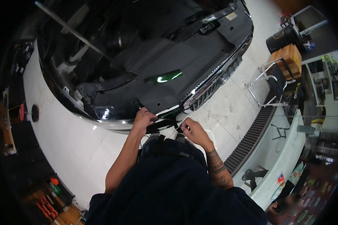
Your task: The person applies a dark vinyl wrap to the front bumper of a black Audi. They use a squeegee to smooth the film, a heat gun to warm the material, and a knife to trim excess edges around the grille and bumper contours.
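A dark car stands with its bonnet raised and black engine-bay covers showing. My left hand is at the front corner beside the headlight, fingers bent over the bodywork's edge; what they grip, if anything, is unclear. Just right of it my right hand has its fingers pinched on a thin pale strip, low against the bumper by the chrome grille. A bright green sheen shows on the engine cover.
A metal-framed chair and wooden box stand right, beside a floor drain grate and a pale counter. A diagonal metal prop crosses the engine bay. Dark shelving and orange items line the left.
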A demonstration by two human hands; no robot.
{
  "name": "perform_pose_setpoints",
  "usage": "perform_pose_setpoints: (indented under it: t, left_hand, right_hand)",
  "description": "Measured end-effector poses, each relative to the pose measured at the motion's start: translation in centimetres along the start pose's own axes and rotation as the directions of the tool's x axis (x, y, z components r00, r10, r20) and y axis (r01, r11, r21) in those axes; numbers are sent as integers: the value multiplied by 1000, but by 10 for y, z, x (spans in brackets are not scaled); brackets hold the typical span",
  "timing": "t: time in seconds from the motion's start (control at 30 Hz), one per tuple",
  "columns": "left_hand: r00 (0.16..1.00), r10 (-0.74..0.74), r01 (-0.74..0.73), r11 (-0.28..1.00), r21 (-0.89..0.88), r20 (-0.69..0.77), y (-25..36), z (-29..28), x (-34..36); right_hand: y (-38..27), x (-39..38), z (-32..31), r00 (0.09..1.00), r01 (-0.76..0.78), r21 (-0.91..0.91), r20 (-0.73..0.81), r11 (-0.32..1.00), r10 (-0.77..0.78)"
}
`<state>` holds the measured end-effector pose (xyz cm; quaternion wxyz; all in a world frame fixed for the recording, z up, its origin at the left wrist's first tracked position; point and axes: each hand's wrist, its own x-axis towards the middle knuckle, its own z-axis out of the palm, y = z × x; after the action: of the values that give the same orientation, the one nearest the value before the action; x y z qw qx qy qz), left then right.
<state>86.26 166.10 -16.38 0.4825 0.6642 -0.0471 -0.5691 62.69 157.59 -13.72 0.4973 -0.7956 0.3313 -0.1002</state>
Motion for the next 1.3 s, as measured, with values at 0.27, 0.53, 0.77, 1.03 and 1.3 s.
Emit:
perform_pose_setpoints:
  t: [0.27, 0.53, 0.77, 1.03, 1.3]
  left_hand:
    - [981, 195, -182, 949, -259, 24, -10, -11, 6]
    - [899, 375, -196, 807, -557, 227, -36, -15, 12]
    - [876, 331, -182, 900, -396, 350, -34, -14, 5]
    - [755, 232, -160, 972, -169, 613, -37, -22, 8]
    - [811, 302, -260, 953, -153, 501, -53, -15, 14]
  right_hand:
    - [14, 8, -5, 984, 178, -117, 32, 977, -175]
    - [25, 45, -3, 942, 64, 249, 304, 966, -141]
    - [17, 44, 7, 845, -315, 692, 516, 650, -139]
    - [33, 63, 40, 896, -349, 856, 424, 382, -131]
    - [55, 55, 42, 932, -357, 846, 348, 396, 98]
